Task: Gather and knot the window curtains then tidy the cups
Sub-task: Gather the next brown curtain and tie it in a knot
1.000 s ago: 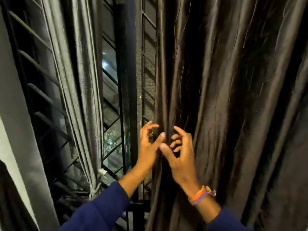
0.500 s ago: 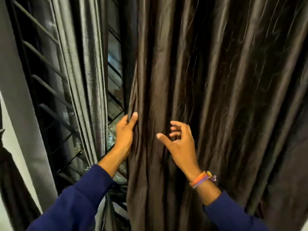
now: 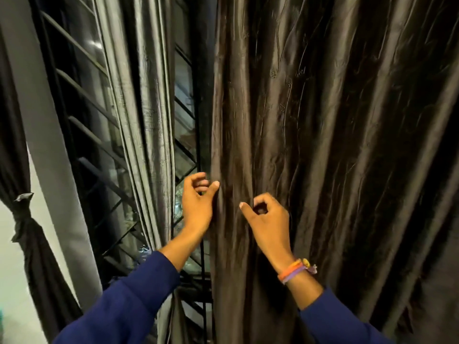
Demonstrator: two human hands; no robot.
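Dark brown curtain [image 3: 323,145] hangs in long vertical folds over the right and centre of the view, loose, not gathered, no knot in it; its left edge runs down just right of the window grille [image 3: 82,100]. Grey curtain [image 3: 146,115] hangs left of centre in front of the grille, narrowing toward its lower end; glass and diagonal black bars show between the two curtains. Far left, a black curtain [image 3: 27,227] is cinched by a tie partway down, beside a pale wall strip [image 3: 42,135].

Both arms in blue sleeves [image 3: 119,301] reach up from the bottom edge. Left hand [image 3: 197,204] at the brown curtain's left edge; thumb lies against the front of the fabric, fingers curled toward the edge; whether fabric is actually pinched, cannot tell. Right hand [image 3: 268,219] in front of the brown folds; fingers curled, thumb out to the left; nothing visibly held. Orange and purple bands [image 3: 295,270] on the right wrist. No cups in view.
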